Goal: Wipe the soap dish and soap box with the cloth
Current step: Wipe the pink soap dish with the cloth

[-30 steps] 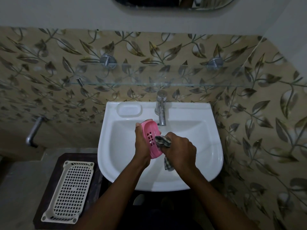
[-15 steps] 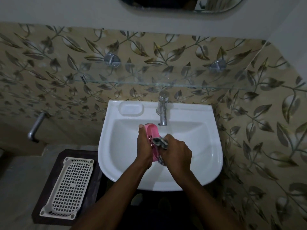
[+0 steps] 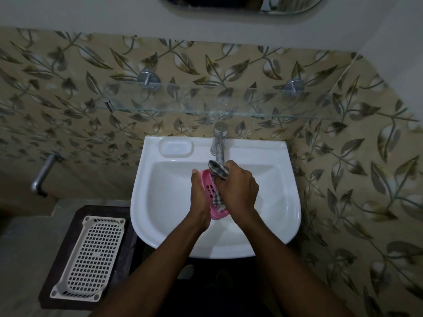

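Gleaming white sink (image 3: 283,227) against leaf-patterned tiled wall (image 3: 75,106)

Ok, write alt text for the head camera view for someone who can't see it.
Over a white sink, a person's left hand holds a pink slotted soap dish while the right hand presses a checked cloth into it, just below the tap. A white perforated tray lies on a dark stand to the left, beneath a glass shelf on leaf-patterned tiles.

a home bathroom: white washbasin (image 3: 290,202), tap (image 3: 219,143), tiled wall (image 3: 91,76).
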A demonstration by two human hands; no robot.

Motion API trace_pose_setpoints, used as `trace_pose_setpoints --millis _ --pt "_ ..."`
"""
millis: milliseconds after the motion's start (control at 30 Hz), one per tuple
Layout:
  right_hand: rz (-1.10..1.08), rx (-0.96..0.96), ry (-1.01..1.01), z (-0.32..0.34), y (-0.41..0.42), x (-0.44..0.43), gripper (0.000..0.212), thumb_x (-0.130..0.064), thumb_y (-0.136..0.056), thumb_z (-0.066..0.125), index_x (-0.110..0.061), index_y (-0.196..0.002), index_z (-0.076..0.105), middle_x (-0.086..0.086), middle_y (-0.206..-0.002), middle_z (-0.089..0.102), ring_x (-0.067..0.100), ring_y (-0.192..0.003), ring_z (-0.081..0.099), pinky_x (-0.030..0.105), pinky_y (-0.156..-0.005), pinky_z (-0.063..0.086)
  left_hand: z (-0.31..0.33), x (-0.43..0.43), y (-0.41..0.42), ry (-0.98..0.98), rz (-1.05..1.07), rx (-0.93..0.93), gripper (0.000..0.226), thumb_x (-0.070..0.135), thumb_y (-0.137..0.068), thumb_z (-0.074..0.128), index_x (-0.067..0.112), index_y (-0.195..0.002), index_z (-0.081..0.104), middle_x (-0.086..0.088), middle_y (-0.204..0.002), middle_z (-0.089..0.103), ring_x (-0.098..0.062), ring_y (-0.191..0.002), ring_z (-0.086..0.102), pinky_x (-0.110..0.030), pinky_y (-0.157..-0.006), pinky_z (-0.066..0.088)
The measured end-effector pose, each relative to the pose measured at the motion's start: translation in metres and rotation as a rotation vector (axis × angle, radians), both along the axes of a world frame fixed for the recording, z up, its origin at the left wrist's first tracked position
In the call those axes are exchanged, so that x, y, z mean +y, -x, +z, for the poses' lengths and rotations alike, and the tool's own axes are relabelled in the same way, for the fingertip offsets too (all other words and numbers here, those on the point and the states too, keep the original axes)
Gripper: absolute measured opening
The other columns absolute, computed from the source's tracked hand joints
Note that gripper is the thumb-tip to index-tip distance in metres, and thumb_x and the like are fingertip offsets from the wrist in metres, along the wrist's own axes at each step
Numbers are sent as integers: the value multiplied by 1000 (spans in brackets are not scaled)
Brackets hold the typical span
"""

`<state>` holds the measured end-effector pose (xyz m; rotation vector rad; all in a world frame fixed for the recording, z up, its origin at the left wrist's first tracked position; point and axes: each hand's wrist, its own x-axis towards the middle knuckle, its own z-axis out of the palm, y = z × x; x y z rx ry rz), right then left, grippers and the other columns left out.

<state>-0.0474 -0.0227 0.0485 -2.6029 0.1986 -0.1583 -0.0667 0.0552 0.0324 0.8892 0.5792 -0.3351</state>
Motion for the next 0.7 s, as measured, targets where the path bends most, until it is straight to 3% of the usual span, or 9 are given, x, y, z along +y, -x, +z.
trace_pose_setpoints --millis 200,333,533,633,700 --pt "68 3 -81 0 9 -1 18 -40 -86 68 -24 -93 63 -3 -81 72 18 -72 68 23 -59 47 -1 5 4 92 7 -14 69 59 -100 18 10 -106 66 -9 -82 77 -25 -90 66 -33 -79 53" --pt "147 -93 7 2 21 3 14 -36 -87 67 -28 -98 66 -5 -86 73 16 -76 69 23 -63 47 1 9 3 79 25 -10 69 59 -100 21 8 -99 67 -10 -78 76 -26 -90 65 -34 -79 52" --pt "221 90 174 1 37 -11 11 -34 -90 56 -25 -86 52 -3 -82 68 22 -78 65 25 -58 34 1 22 5 8 59 103 73 69 -93 29 5 -110 60 -17 -90 67 -30 -85 62 -40 -72 52" --pt "194 111 141 -1 46 -11 12 -37 -89 58 -25 -89 55 -3 -86 69 23 -82 66 26 -59 33 0 25 2 20 78 90 71 69 -93 30 6 -98 62 -15 -76 67 -27 -75 61 -35 -69 54" --pt "132 98 100 -1 44 -8 16 -41 -89 59 -25 -89 56 -4 -86 69 22 -82 66 26 -60 35 3 24 1 25 58 96 69 68 -94 28 8 -98 61 -16 -86 65 -28 -81 61 -37 -70 52"
